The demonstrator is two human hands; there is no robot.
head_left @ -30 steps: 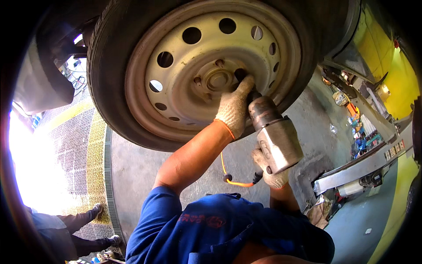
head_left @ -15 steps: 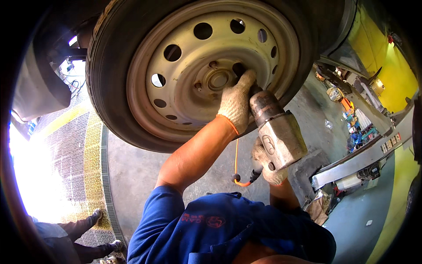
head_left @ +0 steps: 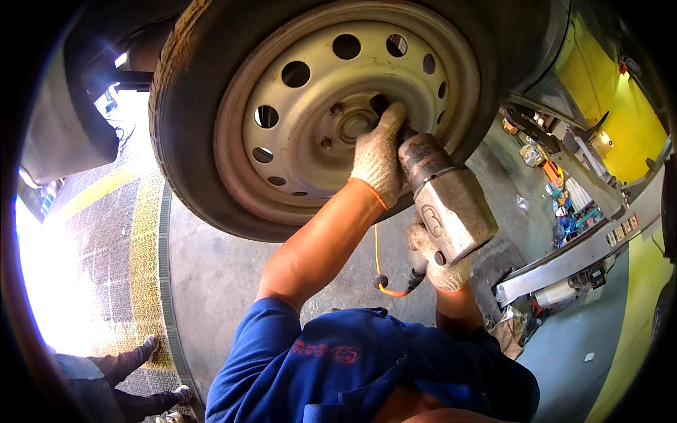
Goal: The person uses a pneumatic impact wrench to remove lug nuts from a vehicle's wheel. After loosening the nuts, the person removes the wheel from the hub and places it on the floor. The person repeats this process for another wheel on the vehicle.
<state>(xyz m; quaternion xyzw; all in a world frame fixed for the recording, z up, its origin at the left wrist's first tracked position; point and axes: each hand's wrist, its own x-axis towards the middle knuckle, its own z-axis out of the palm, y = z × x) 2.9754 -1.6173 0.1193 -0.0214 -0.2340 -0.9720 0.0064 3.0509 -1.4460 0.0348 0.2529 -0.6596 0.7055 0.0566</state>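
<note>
A steel wheel [head_left: 321,106] with round holes, in a black tyre [head_left: 187,134], is up in front of me. My left hand [head_left: 377,155], in a knitted white glove, is closed round the dark socket [head_left: 379,103] of an impact wrench [head_left: 455,211]. The socket's end meets the wheel close to its hub [head_left: 355,128]; the glove hides part of the shaft. Two lug positions [head_left: 326,144] show left of the hub. Below the wrench's worn metal body, my gloved right hand [head_left: 451,273] grips its handle, with the fingers partly hidden. An orange hose [head_left: 395,292] runs from the handle.
Another person's legs [head_left: 130,366] are at the lower left, by a bright floor grating [head_left: 113,275]. A grey panel [head_left: 70,134] hangs at the left. On the right are a metal lift arm [head_left: 578,257], assorted tools and parts [head_left: 564,204], and a yellow surface [head_left: 606,99].
The wheel has turned a little counterclockwise, and the socket's end has shifted slightly up and left with it. The wrench body has moved slightly right. Both hands keep their hold.
</note>
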